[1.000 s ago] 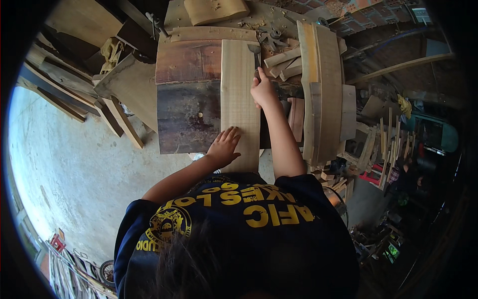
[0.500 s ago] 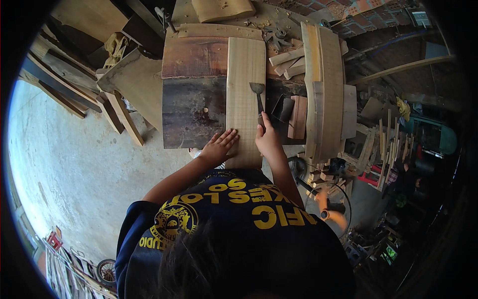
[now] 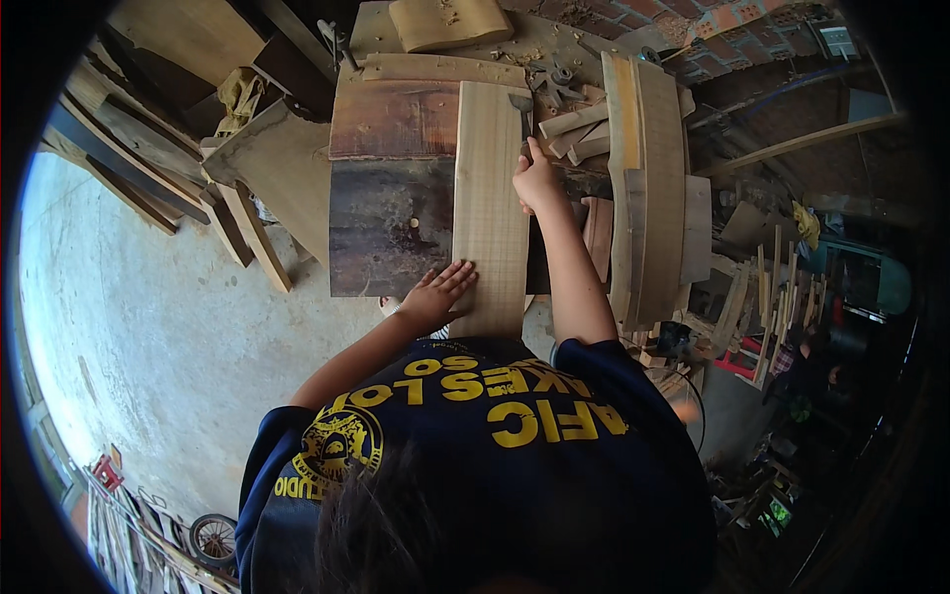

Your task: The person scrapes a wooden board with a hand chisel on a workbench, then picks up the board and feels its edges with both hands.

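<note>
A pale plank lies lengthwise on the dark-topped workbench, its near end reaching my body. My right hand grips a scraper-like tool, with its flat metal head at the plank's upper right edge and the handle mostly hidden in my fingers. My left hand lies on the plank's left edge lower down, fingers stretched out and holding nothing. Short wood strips sit just beyond the tool, to its right.
Stacked long boards line the bench's right side; a curved wood block sits at the back. Leaning panels and timber stand on the left above the concrete floor. A person is dimly visible far right among piled lumber.
Half a second ago the tool was lower on the plank; my right hand has pushed it away from me to the far part. My left hand has stayed about in place.
</note>
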The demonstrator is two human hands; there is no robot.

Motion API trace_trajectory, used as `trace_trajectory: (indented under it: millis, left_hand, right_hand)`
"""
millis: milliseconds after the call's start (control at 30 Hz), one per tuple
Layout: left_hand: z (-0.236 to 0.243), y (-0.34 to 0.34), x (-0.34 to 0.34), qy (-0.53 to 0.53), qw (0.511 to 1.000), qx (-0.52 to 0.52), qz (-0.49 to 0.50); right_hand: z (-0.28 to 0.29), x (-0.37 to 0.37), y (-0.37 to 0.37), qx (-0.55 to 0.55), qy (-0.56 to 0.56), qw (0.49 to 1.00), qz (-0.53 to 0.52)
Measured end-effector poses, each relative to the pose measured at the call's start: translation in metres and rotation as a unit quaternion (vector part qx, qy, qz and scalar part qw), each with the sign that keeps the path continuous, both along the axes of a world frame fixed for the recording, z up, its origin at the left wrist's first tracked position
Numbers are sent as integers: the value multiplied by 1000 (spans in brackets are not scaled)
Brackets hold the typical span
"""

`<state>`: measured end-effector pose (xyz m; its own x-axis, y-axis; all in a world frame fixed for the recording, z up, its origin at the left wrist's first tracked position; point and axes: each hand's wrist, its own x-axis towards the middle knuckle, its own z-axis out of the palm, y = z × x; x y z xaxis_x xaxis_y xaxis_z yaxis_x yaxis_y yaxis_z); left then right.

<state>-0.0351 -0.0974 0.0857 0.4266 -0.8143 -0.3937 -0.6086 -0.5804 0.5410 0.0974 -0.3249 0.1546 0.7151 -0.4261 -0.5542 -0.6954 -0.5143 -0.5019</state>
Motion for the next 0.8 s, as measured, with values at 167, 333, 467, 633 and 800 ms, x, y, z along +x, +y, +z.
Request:
trace_trajectory:
  millis: [167, 333, 467, 633, 800]
  left_hand:
    - [-2, 1, -3, 6, 1000, -18, 14]
    - [1, -4, 2, -7, 1000, -29, 10]
    - [2, -4, -2, 6, 999, -28, 14]
    - [-14, 4, -4, -4, 992, -120, 40]
    - [-29, 4, -20, 99, 898, -173, 393]
  right_hand:
    - [18, -5, 9, 9, 8, 1000, -10]
    - [-9, 18, -7, 9, -54, 998, 9]
    - [-31, 23, 5, 29, -51, 998, -29]
    - [-28, 20, 1, 1, -42, 999, -2]
    - [-15, 2, 6, -9, -22, 1000, 8]
